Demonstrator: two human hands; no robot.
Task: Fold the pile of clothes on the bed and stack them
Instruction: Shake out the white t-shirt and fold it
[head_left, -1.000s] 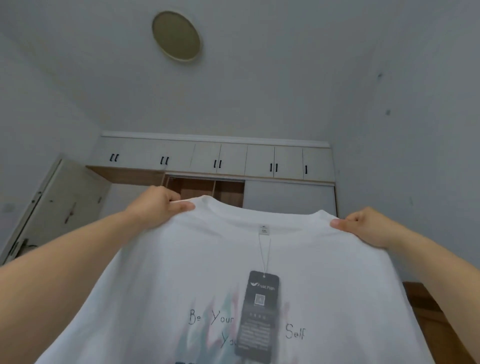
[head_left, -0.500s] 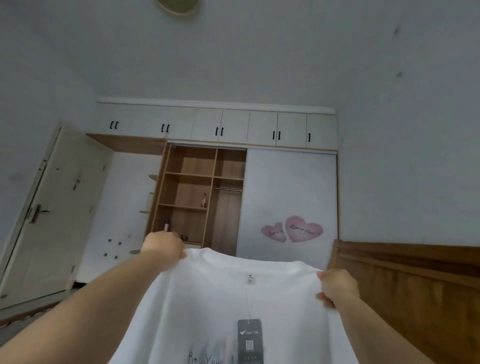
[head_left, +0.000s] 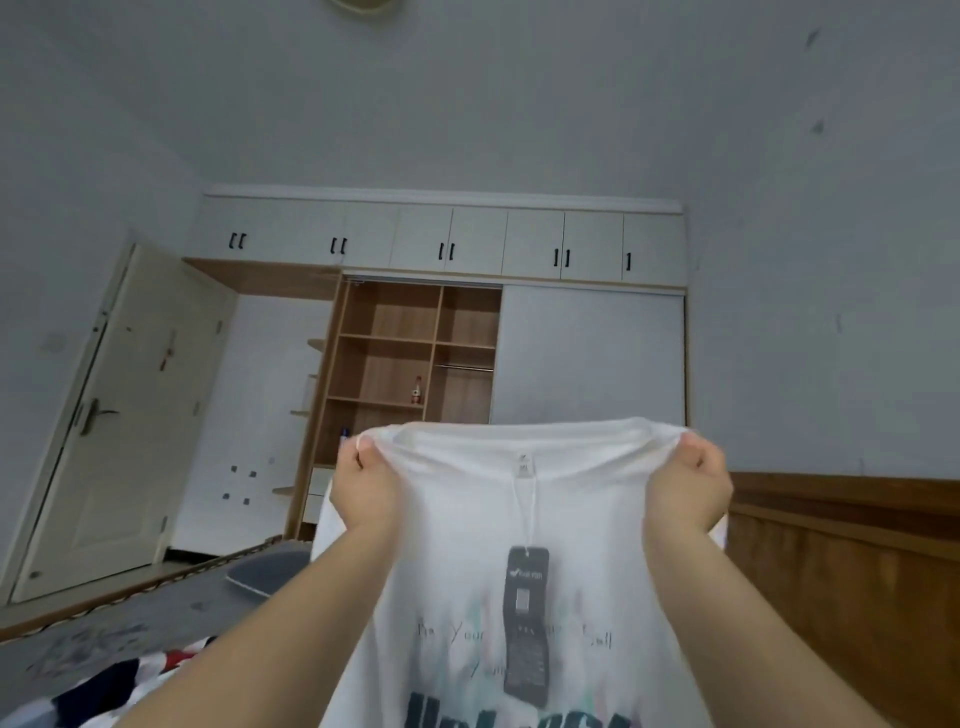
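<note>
Both hands now sit closer together than half a second ago, and both have turned so their palm sides face the camera. They have shifted inward from the outer shoulders toward the collar, bunching the top edge between them. Left hand (head_left: 366, 491) grips the shirt (head_left: 457, 582) at the upper left, its fingers curled around a gathered fold of white fabric. Right hand (head_left: 688, 491) clenches the upper right edge the same way, cloth bunched over the knuckles. The shirt hangs in the air in front of the person, printed side toward the camera, its collar stretched between the two fists. A dark tag (head_left: 527, 623) dangles on a string from the neck label, lower against the print than before. Behind it the wardrobe (head_left: 415, 364) stands with open shelves, and more of the bed (head_left: 156, 608) shows at lower left, with a dark-and-white garment (head_left: 98, 686) lying on it.
</note>
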